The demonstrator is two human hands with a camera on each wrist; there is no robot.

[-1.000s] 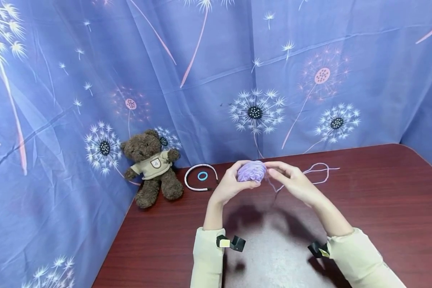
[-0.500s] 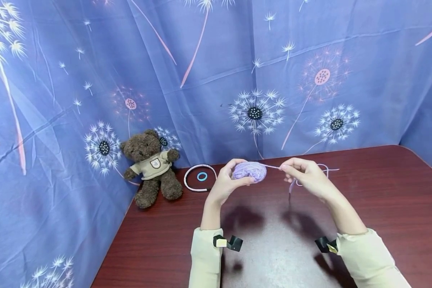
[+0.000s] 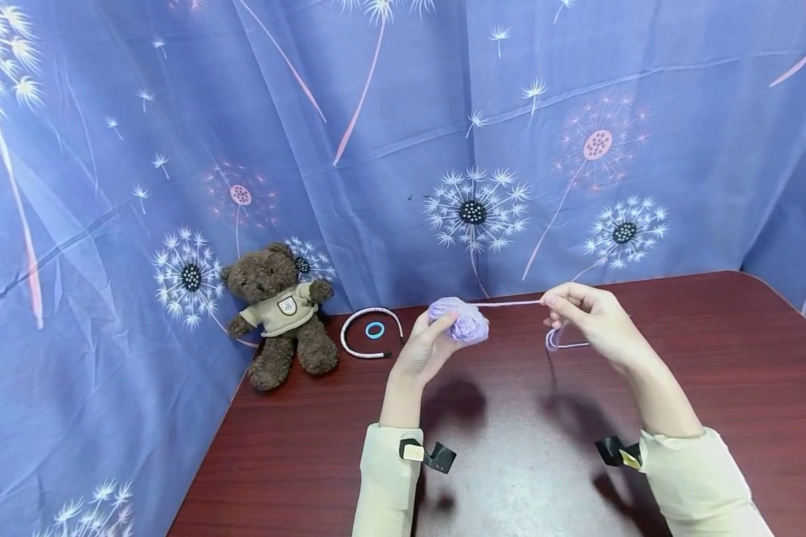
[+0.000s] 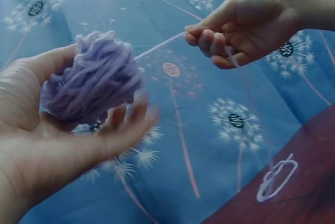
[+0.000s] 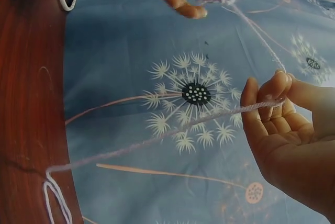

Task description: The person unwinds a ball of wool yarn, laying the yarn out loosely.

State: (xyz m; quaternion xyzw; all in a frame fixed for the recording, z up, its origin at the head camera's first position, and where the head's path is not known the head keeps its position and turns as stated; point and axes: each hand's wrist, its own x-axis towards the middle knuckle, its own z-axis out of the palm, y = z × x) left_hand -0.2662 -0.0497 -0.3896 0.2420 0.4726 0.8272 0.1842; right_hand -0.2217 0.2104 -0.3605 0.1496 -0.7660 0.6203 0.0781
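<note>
A lilac ball of yarn point(image 3: 469, 322) is held up above the table by my left hand point(image 3: 425, 349), thumb over its near side in the head view. To the right, my right hand point(image 3: 594, 322) pinches the yarn strand point(image 3: 509, 303) between thumb and fingertips. That strand runs taut from the ball to the pinch. Past the right fingers a tail of yarn point(image 5: 131, 146) hangs down, and its looped end point(image 4: 277, 181) lies on the table. In the left wrist view the ball point(image 4: 97, 80) sits between the left thumb and fingers.
A brown teddy bear point(image 3: 282, 313) in a beige shirt sits at the table's back left. Beside it lie a white headband point(image 3: 349, 344) and a small blue ring point(image 3: 375, 330). The dark red table point(image 3: 295, 462) meets a blue dandelion-print curtain point(image 3: 376, 209) behind.
My right hand has moved right, away from the ball, drawing the strand out straight. The left hand has turned the ball, its thumb now lying across it.
</note>
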